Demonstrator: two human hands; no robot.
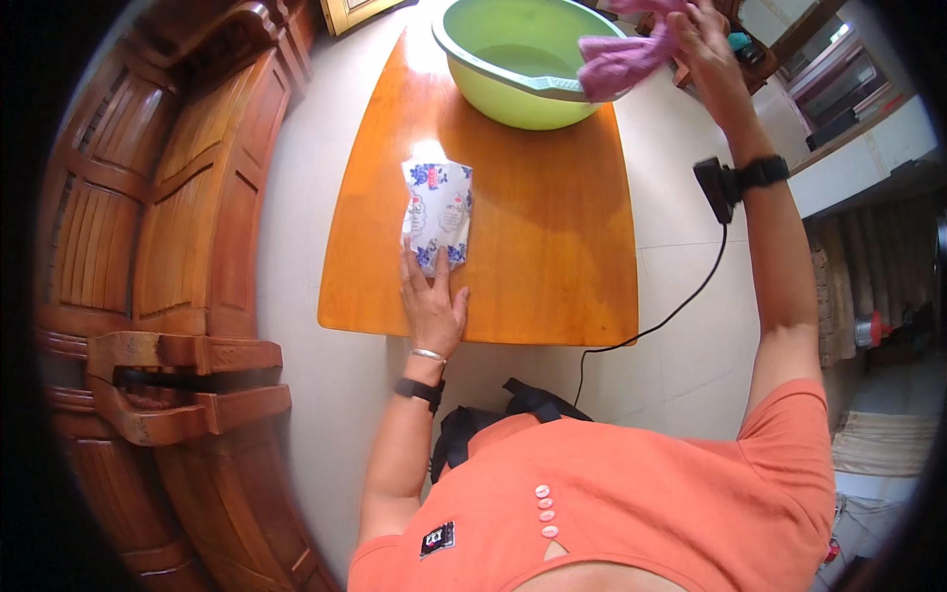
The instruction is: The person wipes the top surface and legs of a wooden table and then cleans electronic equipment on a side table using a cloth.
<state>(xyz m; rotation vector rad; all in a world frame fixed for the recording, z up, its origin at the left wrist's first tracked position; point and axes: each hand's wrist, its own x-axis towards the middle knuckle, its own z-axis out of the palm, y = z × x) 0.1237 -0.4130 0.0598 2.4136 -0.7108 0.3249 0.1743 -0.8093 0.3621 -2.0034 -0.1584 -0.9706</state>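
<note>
My left hand [434,300] rests on the near end of a white plastic packet [436,211] with blue flower prints, which lies on the wooden table [547,274]. Its fingers are spread, and I cannot tell whether they grip the packet. My right hand [699,41], raised at the upper right, is closed on a purple cloth [629,63]. The cloth hangs over the right rim of a green plastic basin [521,107] that stands at the table's far end with water in it. Part of the cloth is cut off by the picture's top edge.
A carved wooden bench [200,192] stands along the left side. From a device strapped to my right wrist, a black cable [684,305] runs down past the table's near right corner. Wooden furniture [751,55] stands at the upper right, beyond the tiled floor [681,266].
</note>
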